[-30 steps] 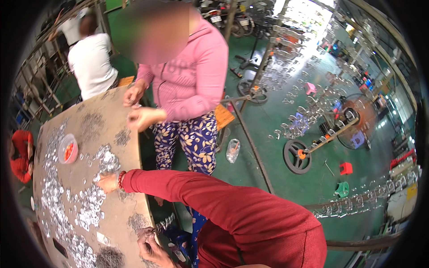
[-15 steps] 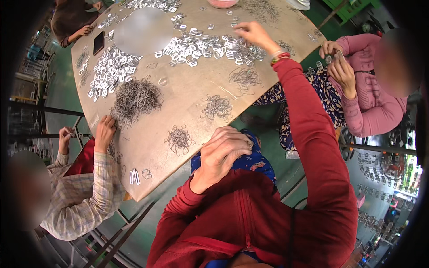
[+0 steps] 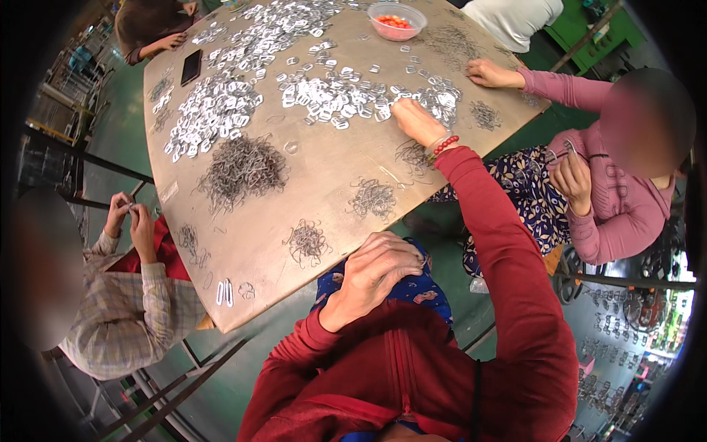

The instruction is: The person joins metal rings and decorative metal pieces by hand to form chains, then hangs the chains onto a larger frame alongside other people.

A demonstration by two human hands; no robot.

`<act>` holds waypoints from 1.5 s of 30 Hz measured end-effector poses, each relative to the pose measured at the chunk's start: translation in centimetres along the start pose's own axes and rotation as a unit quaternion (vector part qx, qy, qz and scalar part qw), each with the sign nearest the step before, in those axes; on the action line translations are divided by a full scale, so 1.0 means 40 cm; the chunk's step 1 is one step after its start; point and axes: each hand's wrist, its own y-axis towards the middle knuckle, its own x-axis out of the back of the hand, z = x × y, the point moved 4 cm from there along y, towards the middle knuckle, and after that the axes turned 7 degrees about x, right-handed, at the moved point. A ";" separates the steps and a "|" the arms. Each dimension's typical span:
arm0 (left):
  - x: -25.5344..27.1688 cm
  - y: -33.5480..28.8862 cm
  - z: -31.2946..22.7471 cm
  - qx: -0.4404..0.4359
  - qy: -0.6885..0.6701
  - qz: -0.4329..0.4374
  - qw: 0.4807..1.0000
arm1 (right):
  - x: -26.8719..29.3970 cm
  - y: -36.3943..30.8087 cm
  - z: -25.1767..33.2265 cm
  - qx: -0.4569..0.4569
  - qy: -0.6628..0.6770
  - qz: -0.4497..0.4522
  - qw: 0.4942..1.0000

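R hand (image 3: 420, 121) is palm-down, upper ctr of frame, at the near edge of the silver slotted metal buckles (image 3: 331, 99); its fingers point down into them, but can't tell if they're wide, narrow or on a pc. L hand (image 3: 379, 269), lower ctr by the tabletop (image 3: 339, 158) edge, has fingers curled together; can't see if anything's inside.

For a clean pick I'd go for a loose buckle at the fringe, not one buried in the overlap: pinch its rim w/ thumb + index, lift straight up so neighbours don't drag. Mind the cuff near the bent-wire clump (image 3: 414, 156) by the R wrist; thin wires prob. snag.

Containers: clear round plastic tub (image 3: 379, 29), upper ctr-right, open on top, w/ small orange-red pcs (image 3: 394, 21) inside. Buckles lie loose on the tabletop, as does the big dark wire heap (image 3: 243, 173), left of ctr.
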 end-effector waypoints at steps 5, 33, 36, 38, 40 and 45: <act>-0.007 -0.004 -0.018 -0.011 -0.027 -0.005 1.000 | 0.027 -0.011 -0.032 -0.103 0.237 -0.082 0.962; 0.021 -0.105 0.047 0.095 0.056 -0.092 0.990 | 0.317 -0.376 0.509 -0.188 0.535 -0.228 0.791; 0.091 -0.127 0.080 0.116 0.112 -0.147 0.976 | 0.307 -0.372 0.516 -0.171 0.551 -0.217 0.788; 0.203 -0.126 0.137 0.170 0.216 -0.165 0.947 | 0.303 -0.368 0.513 -0.136 0.561 -0.215 0.788; 0.342 -0.141 0.245 0.229 0.381 -0.160 0.881 | 0.300 -0.366 0.514 -0.164 0.536 -0.207 0.802; 0.485 -0.120 0.363 0.213 0.585 -0.104 0.775 | 0.297 -0.346 0.497 -0.170 0.516 -0.196 0.816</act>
